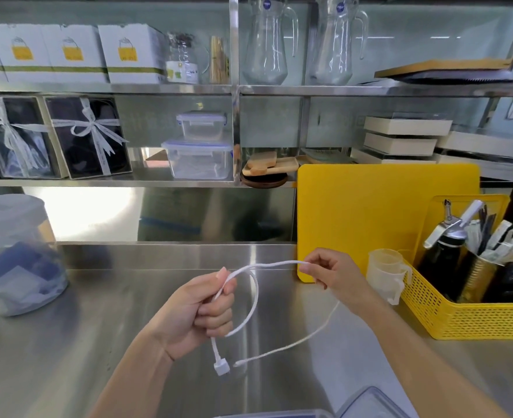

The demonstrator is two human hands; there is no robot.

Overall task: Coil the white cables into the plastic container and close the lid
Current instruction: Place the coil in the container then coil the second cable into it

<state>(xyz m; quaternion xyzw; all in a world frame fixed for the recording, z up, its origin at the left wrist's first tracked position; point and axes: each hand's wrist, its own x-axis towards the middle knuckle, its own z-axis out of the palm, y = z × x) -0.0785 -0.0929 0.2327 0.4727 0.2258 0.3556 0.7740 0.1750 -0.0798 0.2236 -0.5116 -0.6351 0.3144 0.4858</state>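
Note:
A white cable [254, 292] hangs in a loop above the steel counter [104, 321]. My left hand [202, 309] grips the loop in a fist, and a square white plug [220, 368] dangles below it. My right hand [332, 271] pinches the cable farther along, up to the right. The cable's thin free end [282, 349] trails down from my right hand to a small connector near the counter. A clear plastic container with a blue-trimmed lid [367, 404] shows only partly at the bottom edge.
A yellow cutting board [370, 212] leans behind my right hand. A yellow basket [472, 318] with bottles and utensils and a small measuring cup [386, 271] stand at right. A large lidded tub [13, 254] stands at left. Shelves above hold boxes, lidded containers and glass pitchers.

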